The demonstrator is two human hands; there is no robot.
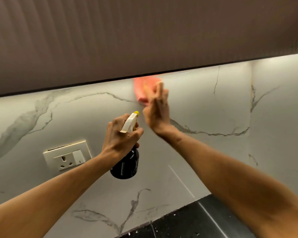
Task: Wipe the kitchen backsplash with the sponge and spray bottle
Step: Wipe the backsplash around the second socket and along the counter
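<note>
The backsplash (213, 107) is white marble with grey veins. My right hand (157, 110) presses a pink sponge (141, 90) flat against it with straight fingers, just under the upper cabinet's edge. The sponge is blurred and partly hidden by my fingers. My left hand (122, 134) grips the neck of a black spray bottle (126, 166) with a white trigger head and yellow nozzle, held upright in the air just left of and below the right hand, nozzle facing the wall.
A brown ribbed upper cabinet (144, 35) overhangs the wall at the top. A white socket and switch plate (67, 156) sits on the backsplash at lower left. The black counter (187, 225) shows at the bottom right with small white specks.
</note>
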